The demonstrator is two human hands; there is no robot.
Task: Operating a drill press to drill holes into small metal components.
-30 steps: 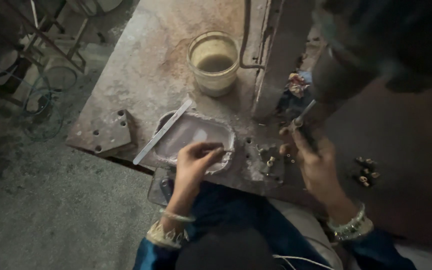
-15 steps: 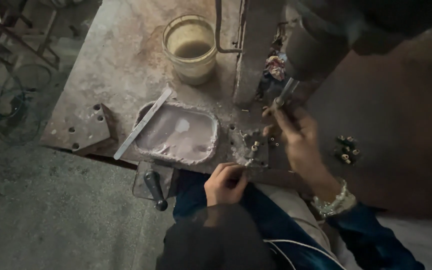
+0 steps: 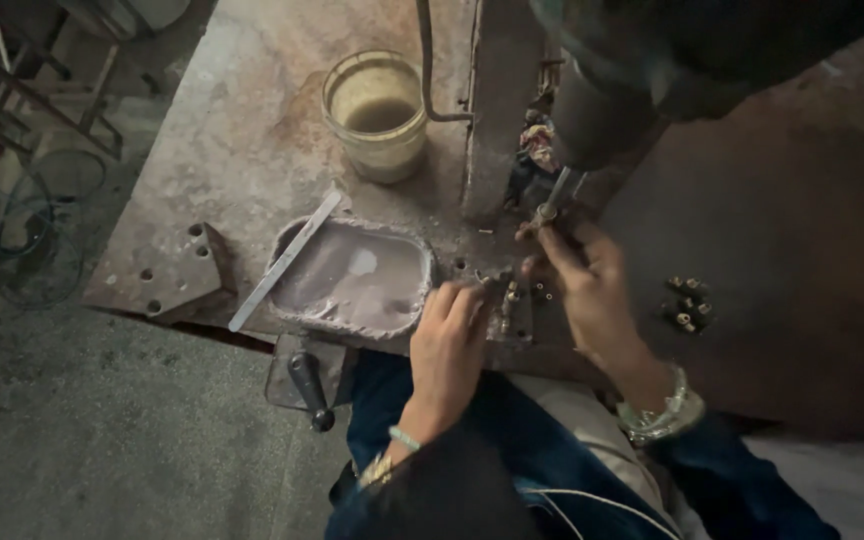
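My left hand (image 3: 449,340) rests at the near edge of a rusty metal worktable (image 3: 252,140), its fingers curled over small brass parts (image 3: 508,300) beside a shallow metal tray (image 3: 357,277) of grey liquid. My right hand (image 3: 584,278) pinches a small part right under the tip of a drill bit (image 3: 556,197) that comes down from a dark machine head (image 3: 612,90). Whether the left fingers actually grip a part is hidden.
A cloudy jar of liquid (image 3: 376,113) stands at the back of the table. A flat metal strip (image 3: 285,260) leans on the tray's left rim. More small brass parts (image 3: 687,303) lie to the right. A black-handled lever (image 3: 309,388) hangs below the table edge.
My left hand left the tray, dropped to the table's near edge, then came up to the small parts beside the tray. My right hand stayed under the drill bit.
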